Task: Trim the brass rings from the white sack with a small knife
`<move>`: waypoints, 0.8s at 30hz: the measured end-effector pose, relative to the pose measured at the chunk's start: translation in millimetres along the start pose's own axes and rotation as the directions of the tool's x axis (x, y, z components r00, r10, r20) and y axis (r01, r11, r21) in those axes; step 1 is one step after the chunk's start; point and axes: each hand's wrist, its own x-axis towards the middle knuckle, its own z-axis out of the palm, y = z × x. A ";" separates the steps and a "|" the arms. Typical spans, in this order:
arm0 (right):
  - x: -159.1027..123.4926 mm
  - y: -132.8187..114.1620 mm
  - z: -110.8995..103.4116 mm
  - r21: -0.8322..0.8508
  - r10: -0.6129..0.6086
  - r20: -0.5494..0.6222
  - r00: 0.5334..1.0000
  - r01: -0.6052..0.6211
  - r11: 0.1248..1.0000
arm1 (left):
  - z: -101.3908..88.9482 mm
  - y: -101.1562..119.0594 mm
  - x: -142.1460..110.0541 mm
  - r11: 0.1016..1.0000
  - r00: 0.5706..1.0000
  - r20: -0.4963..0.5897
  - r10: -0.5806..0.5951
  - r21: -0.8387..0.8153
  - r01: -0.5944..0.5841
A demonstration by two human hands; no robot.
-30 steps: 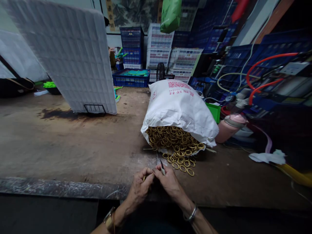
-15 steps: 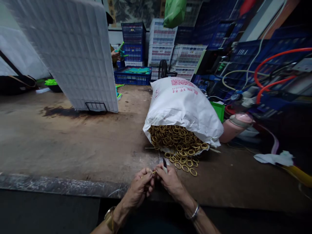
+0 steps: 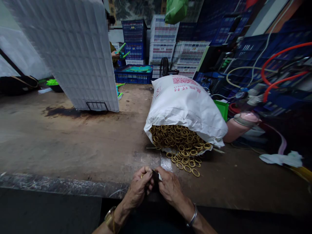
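Note:
My left hand [image 3: 138, 186] is closed, pinching a gold-coloured ring [image 3: 141, 176] that is mostly covered by the fingers. Close by on the right, my right hand [image 3: 171, 186] grips a small knife [image 3: 155, 175] with a dark blade and a pale handle. The blade points left, at the left fingertips; whether it touches the ring I cannot tell. Beyond both hands lies a white woven sack [image 3: 186, 105], its open mouth facing me. Many similar gold rings [image 3: 179, 138] fill that mouth, and several loose rings [image 3: 187, 168] have spilled onto the worktable [image 3: 80, 146].
A tall white ribbed panel [image 3: 80, 58] stands on the left of the table. Behind it a co-worker's hand [image 3: 114, 54] holds green strips. Stacked crates [image 3: 162, 52] line the back. On the right are a pink bottle [image 3: 241, 126] and an orange hose [image 3: 265, 71].
The knife, which pointed up in my right hand, now has its blade turned left and down toward my left fingers. The view has shifted slightly.

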 end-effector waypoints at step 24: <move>9.1 8.9 -1.8 0.490 0.260 0.060 0.964 -0.255 0.833 | 4.1 5.5 -11.4 0.999 0.998 0.055 -0.008 -0.052 0.011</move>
